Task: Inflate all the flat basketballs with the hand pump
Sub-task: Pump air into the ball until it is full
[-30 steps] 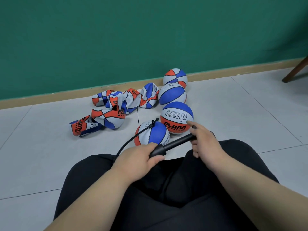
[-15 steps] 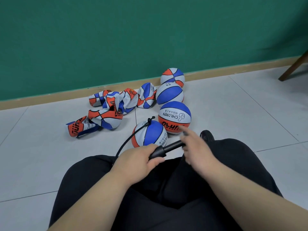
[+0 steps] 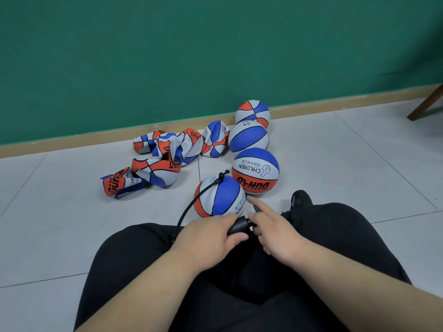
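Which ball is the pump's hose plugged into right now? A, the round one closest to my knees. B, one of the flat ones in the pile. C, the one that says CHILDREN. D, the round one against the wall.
A: the black hose runs from the hand pump up to the top of the nearest ball.

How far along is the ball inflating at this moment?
Done: three round balls in a row toward the wall. In hand: a fourth ball, already rounded, hose plugged in; left hand and right hand grip the pump. Left: the flat balls crumpled in a pile.
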